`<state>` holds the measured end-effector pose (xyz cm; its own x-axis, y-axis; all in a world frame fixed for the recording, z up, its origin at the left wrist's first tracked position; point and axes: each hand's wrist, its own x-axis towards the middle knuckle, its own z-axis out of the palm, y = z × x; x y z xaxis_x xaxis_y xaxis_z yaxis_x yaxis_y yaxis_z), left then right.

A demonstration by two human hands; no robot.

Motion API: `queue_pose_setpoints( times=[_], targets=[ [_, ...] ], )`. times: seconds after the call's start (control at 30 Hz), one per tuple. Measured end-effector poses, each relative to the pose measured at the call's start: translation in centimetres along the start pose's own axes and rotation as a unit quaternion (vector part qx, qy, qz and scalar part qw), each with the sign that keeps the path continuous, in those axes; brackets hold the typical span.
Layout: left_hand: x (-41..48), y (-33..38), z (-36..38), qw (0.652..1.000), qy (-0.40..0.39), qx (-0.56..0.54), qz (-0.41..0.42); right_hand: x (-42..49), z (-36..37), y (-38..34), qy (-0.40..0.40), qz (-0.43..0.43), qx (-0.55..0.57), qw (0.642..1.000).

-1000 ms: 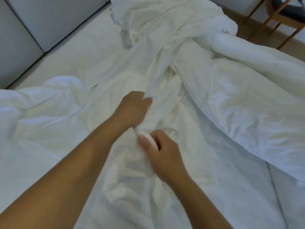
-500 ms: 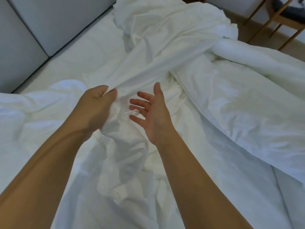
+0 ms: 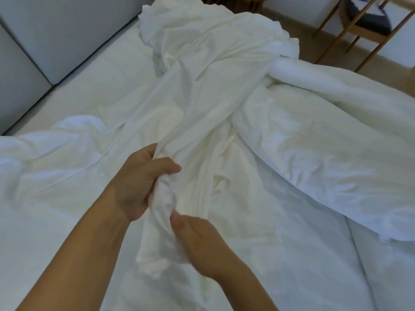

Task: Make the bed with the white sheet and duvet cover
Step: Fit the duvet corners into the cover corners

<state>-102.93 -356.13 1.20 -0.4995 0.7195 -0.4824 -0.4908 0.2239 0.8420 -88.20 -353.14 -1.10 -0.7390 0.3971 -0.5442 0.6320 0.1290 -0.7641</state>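
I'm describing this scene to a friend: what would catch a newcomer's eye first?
At centre, the left hand and right hand grip a twisted rope of white fabric. To the right lies a puffy white duvet, with a wooden chair beyond it at top right.

Bed (image 3: 101, 86): occupies the frame from upper left to lower right. Its surface is covered by the white sheet (image 3: 45, 209), which is wrinkled at left.

Lying on the sheet:
- duvet cover (image 3: 202, 90), bunched and twisted, running from top centre to bottom centre
- duvet (image 3: 325, 149), crumpled, at right, touching the duvet cover
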Motion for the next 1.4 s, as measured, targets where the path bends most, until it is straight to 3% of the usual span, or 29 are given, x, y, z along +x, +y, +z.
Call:
queue_pose_setpoints(
  times=[0.1,0.2,0.4,0.57,0.63,0.7,0.77,0.8,0.9,1.0,1.07,1.17,1.27,1.33,1.4],
  targets=[
    [-1.6,-1.2,1.6,0.999,0.039,0.004,-0.037,-4.9,1.3,1.5,0.005,0.072,0.037,0.997],
    [-4.2,-2.7,4.2,0.993,0.039,0.085,-0.077,-8.2,1.6,2.9,0.021,0.101,0.055,0.993],
    [-9.7,-3.5,8.9,0.979,-0.032,0.098,-0.176,-12.9,0.1,3.2,0.054,0.059,-0.081,0.993],
    [-12.4,-2.3,10.2,0.934,-0.013,0.331,-0.137,-16.8,-1.0,1.2,0.054,-0.015,-0.103,0.993],
    [-13.3,-1.9,11.1,0.960,0.017,0.248,-0.131,-17.6,-1.4,1.1,0.057,-0.022,-0.073,0.995],
    [-13.6,-1.3,12.0,0.984,0.087,0.015,-0.157,-17.7,-1.7,1.9,0.032,-0.007,-0.019,0.999],
    [-14.1,-0.8,13.0,0.960,0.087,-0.182,-0.195,-17.6,-2.2,2.8,-0.009,0.026,0.022,0.999],
    [-14.2,-0.9,13.1,0.956,0.056,-0.205,-0.200,-17.7,-2.6,3.2,-0.027,0.043,0.034,0.998],
    [-14.9,-1.1,14.2,0.979,-0.007,-0.035,-0.202,-18.2,-3.6,3.9,-0.036,0.058,0.013,0.998],
    [-15.0,-0.7,15.2,0.978,0.060,0.128,-0.151,-19.1,-4.5,4.1,-0.010,0.011,0.023,1.000],
    [-15.2,-0.3,15.5,0.979,0.051,0.168,-0.108,-19.6,-4.9,4.5,0.050,0.001,0.039,0.998],
    [-15.4,-0.5,16.0,0.992,0.049,0.020,-0.116,-19.9,-5.4,5.0,0.128,0.013,0.094,0.987],
    [-15.2,-0.8,16.8,0.969,0.071,-0.184,-0.146,-19.9,-6.2,4.8,0.141,0.003,0.124,0.982],
    [-15.8,-0.6,17.5,0.971,0.048,-0.182,-0.148,-19.7,-6.7,4.8,0.151,-0.017,0.094,0.984],
    [-16.3,-0.4,18.0,0.984,0.037,-0.061,-0.163,-20.0,-7.1,4.9,0.141,-0.035,0.074,0.987]
  ],
)
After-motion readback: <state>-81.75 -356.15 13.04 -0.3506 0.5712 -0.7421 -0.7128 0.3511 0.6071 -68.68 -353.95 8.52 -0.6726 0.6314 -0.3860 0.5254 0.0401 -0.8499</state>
